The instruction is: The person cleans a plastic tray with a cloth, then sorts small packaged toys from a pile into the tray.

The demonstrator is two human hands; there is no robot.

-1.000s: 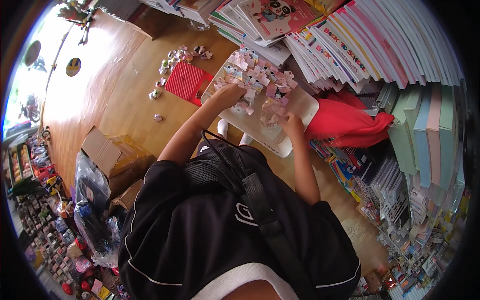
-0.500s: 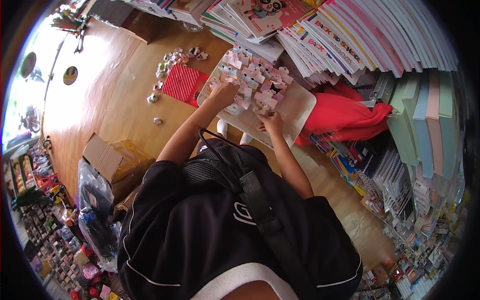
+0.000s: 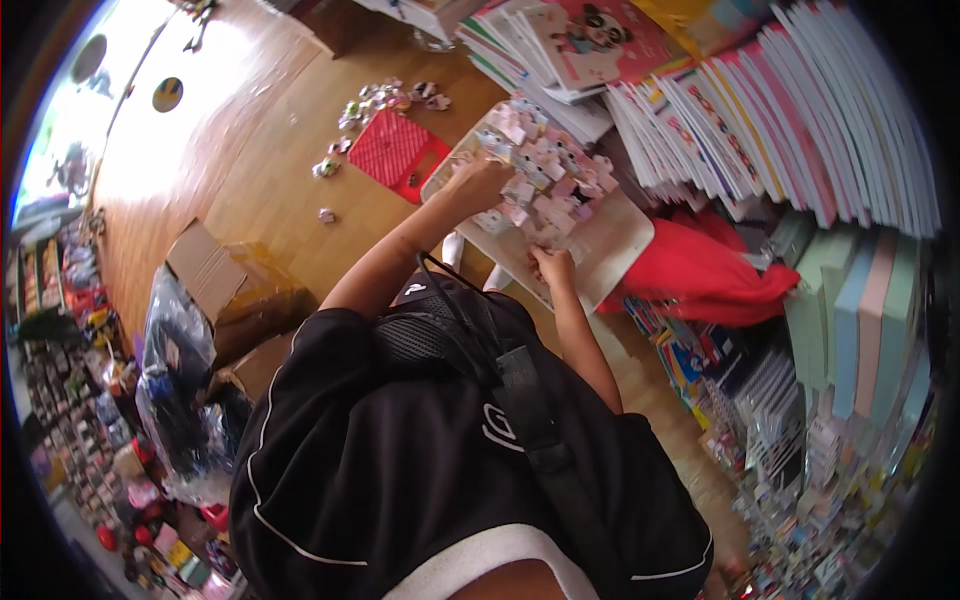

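Small pink and white cartoon-printed pieces [image 3: 548, 165] lie in a pile on a white stool-like top [image 3: 610, 255] in front of me. My left hand [image 3: 482, 184] is over the pile's left side, its fingers curled down among the pieces. What it grips, if anything, is hidden. At the near edge of the pile, my right hand [image 3: 553, 266] has its fingers drawn together against the stool top. Whatever sits between those fingertips is too small to name.
A red slatted plastic piece [image 3: 388, 145] lies on the wooden floor beside several small pieces [image 3: 385, 98]. Stacked books [image 3: 770, 110] and red cloth [image 3: 690, 262] border the right. An opened cardboard box [image 3: 245, 285] stands at left, near a plastic-wrapped dark bundle [image 3: 180, 380].
The view has shifted, so the stool appears farther right and lower. My right hand has drawn slightly back from the pieces toward the near edge. My left hand stays over the pile.
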